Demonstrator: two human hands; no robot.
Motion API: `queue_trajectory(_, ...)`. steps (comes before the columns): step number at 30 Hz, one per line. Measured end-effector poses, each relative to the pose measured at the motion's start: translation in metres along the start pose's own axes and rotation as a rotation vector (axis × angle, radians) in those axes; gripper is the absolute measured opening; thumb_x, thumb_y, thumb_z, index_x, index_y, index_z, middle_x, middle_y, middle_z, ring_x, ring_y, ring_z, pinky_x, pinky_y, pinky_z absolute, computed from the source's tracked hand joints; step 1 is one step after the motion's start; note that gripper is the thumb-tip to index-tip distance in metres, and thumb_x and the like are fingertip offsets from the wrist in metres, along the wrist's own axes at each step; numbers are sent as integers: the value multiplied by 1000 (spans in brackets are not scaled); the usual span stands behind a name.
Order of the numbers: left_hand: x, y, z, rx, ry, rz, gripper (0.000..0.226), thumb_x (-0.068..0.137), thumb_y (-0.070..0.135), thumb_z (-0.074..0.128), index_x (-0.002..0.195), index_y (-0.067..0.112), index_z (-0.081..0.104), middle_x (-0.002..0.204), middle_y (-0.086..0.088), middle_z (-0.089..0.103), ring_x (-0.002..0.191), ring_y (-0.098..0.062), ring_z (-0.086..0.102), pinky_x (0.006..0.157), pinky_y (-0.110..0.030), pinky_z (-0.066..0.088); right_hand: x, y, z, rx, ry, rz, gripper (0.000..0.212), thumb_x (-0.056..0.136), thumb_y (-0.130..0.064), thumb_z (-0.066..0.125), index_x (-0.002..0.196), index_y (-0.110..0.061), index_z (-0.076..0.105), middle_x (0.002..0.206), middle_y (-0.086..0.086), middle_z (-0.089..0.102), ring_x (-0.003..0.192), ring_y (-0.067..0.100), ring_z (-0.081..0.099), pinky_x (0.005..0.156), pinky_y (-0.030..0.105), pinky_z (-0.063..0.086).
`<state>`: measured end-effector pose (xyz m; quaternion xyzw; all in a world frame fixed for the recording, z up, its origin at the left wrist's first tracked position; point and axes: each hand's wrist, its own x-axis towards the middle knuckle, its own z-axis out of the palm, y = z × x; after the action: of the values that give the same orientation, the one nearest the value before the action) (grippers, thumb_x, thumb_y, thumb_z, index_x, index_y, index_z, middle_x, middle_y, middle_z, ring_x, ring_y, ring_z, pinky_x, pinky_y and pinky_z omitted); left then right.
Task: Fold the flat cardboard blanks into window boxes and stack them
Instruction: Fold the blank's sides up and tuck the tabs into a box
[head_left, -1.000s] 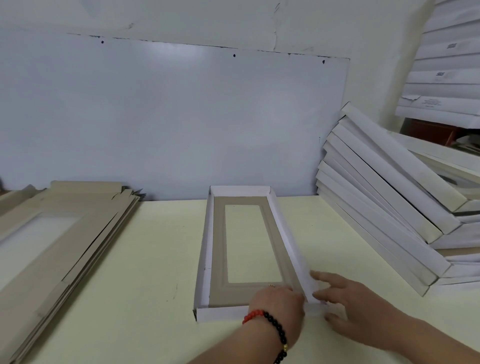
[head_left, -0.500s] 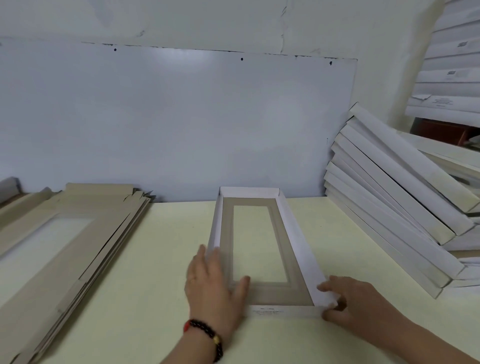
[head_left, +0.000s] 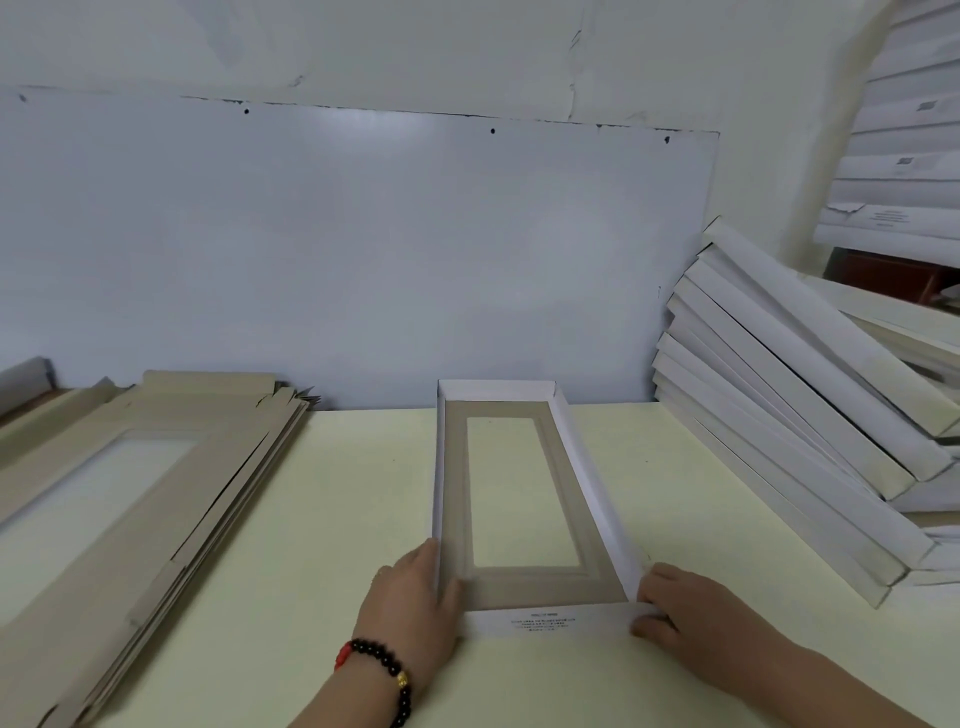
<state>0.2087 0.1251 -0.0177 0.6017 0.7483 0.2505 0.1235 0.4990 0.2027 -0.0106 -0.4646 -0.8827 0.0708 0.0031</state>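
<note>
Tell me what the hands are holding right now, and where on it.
Both hold the window box at its near end: left hand grips the near left corner, right hand the near right corner.

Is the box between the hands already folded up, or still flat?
Folded: the box has white walls raised on all sides; both hands hold its near corners.

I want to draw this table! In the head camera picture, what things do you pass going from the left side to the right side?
Pile of flat cardboard blanks → left hand → half-folded window box → right hand → leaning stack of finished boxes.
</note>
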Motion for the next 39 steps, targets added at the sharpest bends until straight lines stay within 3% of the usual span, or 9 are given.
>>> queue_trajectory(5,-8,-22,-6,31,-119,109,93,83,68,53,154,23,14,150,10,30,135,-9,34,109,-16,26,-4,3,3,51,37,-46,16,97,-40,48,94,-25,55,81,-23,36,77,0,42,67,15,28)
queue_trajectory(10,-13,-33,-25,177,-86,282,53,94,41,49,144,30,37,101,8,50,103,-8,55,85,-13,37,-4,2,1,12,25,-73,23,99,-38,44,103,-20,57,80,-24,31,87,7,49,69,17,28)
queue_trajectory(14,-11,-26,-27,404,-140,347,27,98,31,38,112,18,57,99,-2,49,106,-19,55,81,-23,36,-3,0,-7,-51,-33,-90,24,98,-39,42,100,-19,55,78,-18,33,82,7,41,70,23,29)
queue_trajectory(20,-6,-27,-34,428,-148,442,28,99,32,39,104,12,58,110,-4,58,104,-22,55,78,-24,35,-2,-5,-8,-81,-40,-79,23,97,-45,42,95,-23,50,77,-18,33,82,8,39,69,26,29)
queue_trajectory(25,-16,-38,-36,354,-76,642,25,60,43,83,65,29,64,66,21,57,61,1,57,51,-9,38,-10,0,3,33,111,-103,27,98,-43,46,100,-19,59,91,-19,37,91,0,42,74,12,26)
queue_trajectory(27,-22,-40,-35,247,-89,580,24,69,42,78,87,35,64,74,23,55,68,4,56,57,-6,37,-12,0,3,66,130,-93,26,99,-40,47,100,-18,60,86,-24,33,85,-4,37,74,10,25)
queue_trajectory(30,-25,-45,-26,6,-103,302,46,86,43,53,125,42,31,82,15,55,75,3,53,67,-7,38,-16,-2,3,85,131,-77,23,100,-38,45,101,-21,60,84,-27,33,80,-6,37,71,8,27)
queue_trajectory(35,-20,-40,-24,-474,-10,-93,47,87,46,61,124,30,37,77,2,64,68,-5,63,60,-13,42,-21,-12,-4,147,104,-55,27,98,-35,50,75,-41,38,81,-21,40,68,-9,41,68,9,34)
queue_trajectory(39,-14,-31,-26,-549,-91,-282,37,95,48,45,91,12,55,82,-5,55,54,-26,68,46,-22,43,-20,-15,-5,208,127,-59,33,96,-27,55,73,-44,38,80,-19,44,74,-7,48,66,10,35)
